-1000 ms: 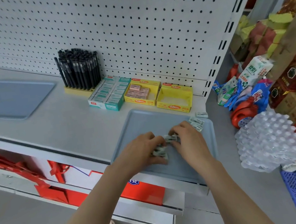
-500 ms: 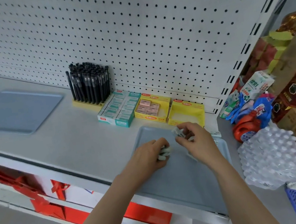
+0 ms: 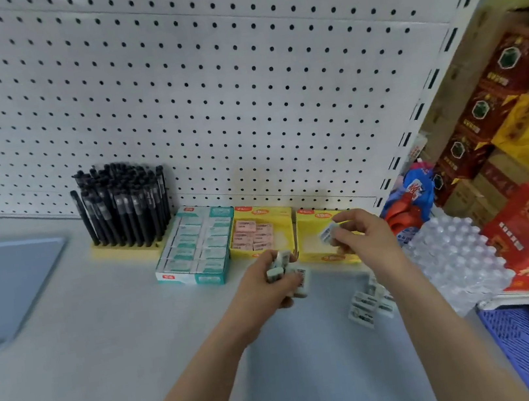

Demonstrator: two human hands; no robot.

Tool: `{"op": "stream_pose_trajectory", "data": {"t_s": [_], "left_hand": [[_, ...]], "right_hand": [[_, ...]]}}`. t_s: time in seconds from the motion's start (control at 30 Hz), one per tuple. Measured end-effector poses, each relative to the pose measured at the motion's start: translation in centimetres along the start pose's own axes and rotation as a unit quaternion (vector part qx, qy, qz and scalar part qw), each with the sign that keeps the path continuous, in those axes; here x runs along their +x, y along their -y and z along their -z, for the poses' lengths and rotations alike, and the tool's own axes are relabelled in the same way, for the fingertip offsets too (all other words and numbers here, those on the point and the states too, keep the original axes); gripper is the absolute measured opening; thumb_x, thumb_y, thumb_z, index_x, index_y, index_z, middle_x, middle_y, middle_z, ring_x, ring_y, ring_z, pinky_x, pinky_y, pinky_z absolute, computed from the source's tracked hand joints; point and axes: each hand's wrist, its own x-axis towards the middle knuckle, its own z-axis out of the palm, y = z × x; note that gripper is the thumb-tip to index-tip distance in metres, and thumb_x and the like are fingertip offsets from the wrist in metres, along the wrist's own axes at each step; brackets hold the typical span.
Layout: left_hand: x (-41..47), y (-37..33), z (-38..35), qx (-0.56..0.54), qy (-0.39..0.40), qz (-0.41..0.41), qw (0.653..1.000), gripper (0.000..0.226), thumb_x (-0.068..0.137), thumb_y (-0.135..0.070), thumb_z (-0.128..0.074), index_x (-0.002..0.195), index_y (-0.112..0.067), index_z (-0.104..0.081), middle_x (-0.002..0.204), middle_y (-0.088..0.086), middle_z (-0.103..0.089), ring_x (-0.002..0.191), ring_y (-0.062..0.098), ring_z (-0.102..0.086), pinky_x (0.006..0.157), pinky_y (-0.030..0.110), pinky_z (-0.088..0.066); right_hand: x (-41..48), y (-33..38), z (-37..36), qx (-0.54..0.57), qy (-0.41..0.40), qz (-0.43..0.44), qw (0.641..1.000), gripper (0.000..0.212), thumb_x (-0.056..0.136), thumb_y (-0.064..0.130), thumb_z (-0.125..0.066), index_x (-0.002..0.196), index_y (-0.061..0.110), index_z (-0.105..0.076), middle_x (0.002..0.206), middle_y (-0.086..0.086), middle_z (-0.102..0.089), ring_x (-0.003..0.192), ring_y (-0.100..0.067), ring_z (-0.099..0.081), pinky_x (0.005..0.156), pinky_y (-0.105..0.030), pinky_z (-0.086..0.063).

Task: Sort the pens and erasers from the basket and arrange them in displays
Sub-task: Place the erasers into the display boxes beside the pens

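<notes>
My left hand (image 3: pixel 274 288) grips a bunch of small white erasers (image 3: pixel 285 271) above the far edge of the grey tray (image 3: pixel 315 364). My right hand (image 3: pixel 361 237) pinches one eraser (image 3: pixel 328 233) over the empty yellow display box (image 3: pixel 316 233) on the right. Several loose erasers (image 3: pixel 369 301) lie on the tray's right side. To the left stand a yellow box with pink erasers (image 3: pixel 256 232), a teal box of erasers (image 3: pixel 196 245) and a yellow stand full of black pens (image 3: pixel 123 204).
A white pegboard (image 3: pixel 205 89) backs the grey shelf (image 3: pixel 103 327). A second grey tray (image 3: pixel 1 287) lies at far left. Beyond the shelf's right end are a pack of water bottles (image 3: pixel 453 254), red and yellow cartons (image 3: pixel 521 134) and a blue crate (image 3: pixel 524 343).
Both hands lifted off the tray and moved toward the display boxes. My right hand now holds one eraser over the empty yellow box. The camera tilted up and closer.
</notes>
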Motion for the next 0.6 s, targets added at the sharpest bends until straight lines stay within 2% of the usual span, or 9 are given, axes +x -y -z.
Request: {"op": "stream_pose_trajectory", "data": {"t_s": [0.07, 0.13, 0.27, 0.33, 0.47, 0.6], "left_hand": [[0.7, -0.2, 0.5, -0.008, 0.017, 0.008, 1.000, 0.022, 0.088, -0.007, -0.067, 0.107, -0.016, -0.060, 0.092, 0.005, -0.066, 0.072, 0.013, -0.068, 0.063, 0.025, -0.052], [1.3, -0.3, 0.9, -0.010, 0.032, 0.017, 0.999, 0.023, 0.087, -0.005, -0.067, 0.106, -0.015, -0.060, 0.090, 0.004, -0.066, 0.071, 0.013, -0.068, 0.062, 0.024, -0.052], [2.0, -0.6, 1.2, -0.005, 0.045, 0.032, 0.998, 0.025, 0.086, -0.002, -0.067, 0.107, -0.014, -0.060, 0.088, 0.001, -0.067, 0.066, 0.010, -0.069, 0.063, 0.025, -0.053], [2.4, -0.7, 1.3, -0.007, 0.039, 0.034, 0.999, 0.025, 0.086, -0.001, -0.068, 0.105, -0.015, -0.061, 0.088, 0.001, -0.066, 0.067, 0.010, -0.069, 0.062, 0.023, -0.053], [2.8, -0.8, 1.4, -0.022, 0.016, 0.030, 0.999, 0.025, 0.085, -0.001, -0.067, 0.104, -0.017, -0.061, 0.090, 0.003, -0.066, 0.070, 0.015, -0.069, 0.063, 0.025, -0.052], [3.3, -1.0, 1.0, -0.024, -0.008, 0.019, 1.000, 0.026, 0.085, -0.004, -0.069, 0.106, -0.017, -0.060, 0.091, 0.003, -0.066, 0.074, 0.016, -0.070, 0.065, 0.026, -0.053]], "right_hand": [[0.8, 0.1, -0.3, -0.010, -0.019, -0.008, 1.000, 0.018, 0.091, 0.004, -0.063, 0.105, 0.015, -0.064, 0.088, -0.015, -0.067, 0.064, -0.017, -0.068, 0.066, -0.031, -0.059], [1.7, -0.1, -0.6, -0.057, -0.029, -0.014, 0.998, 0.017, 0.091, 0.008, -0.064, 0.102, 0.021, -0.066, 0.083, -0.010, -0.070, 0.067, -0.020, -0.070, 0.076, -0.042, -0.060], [3.4, -0.7, -2.0, -0.112, -0.027, -0.045, 0.992, 0.019, 0.083, 0.003, -0.067, 0.088, 0.021, -0.065, 0.074, -0.006, -0.073, 0.069, -0.021, -0.073, 0.085, -0.047, -0.058], [4.3, -1.0, -2.8, -0.120, -0.011, -0.054, 0.991, 0.020, 0.080, 0.000, -0.068, 0.087, 0.018, -0.065, 0.075, -0.009, -0.071, 0.070, -0.025, -0.073, 0.084, -0.047, -0.058], [4.8, -1.7, -4.0, -0.152, 0.005, -0.038, 0.988, 0.014, 0.084, -0.001, -0.067, 0.096, 0.006, -0.065, 0.076, -0.008, -0.069, 0.060, -0.017, -0.070, 0.065, -0.029, -0.060], [5.4, -2.7, -4.1, -0.263, 0.009, 0.040, 0.964, 0.014, 0.085, 0.013, -0.068, 0.098, 0.016, -0.070, 0.062, 0.000, -0.069, 0.058, -0.016, -0.067, 0.069, -0.035, -0.058]]}}
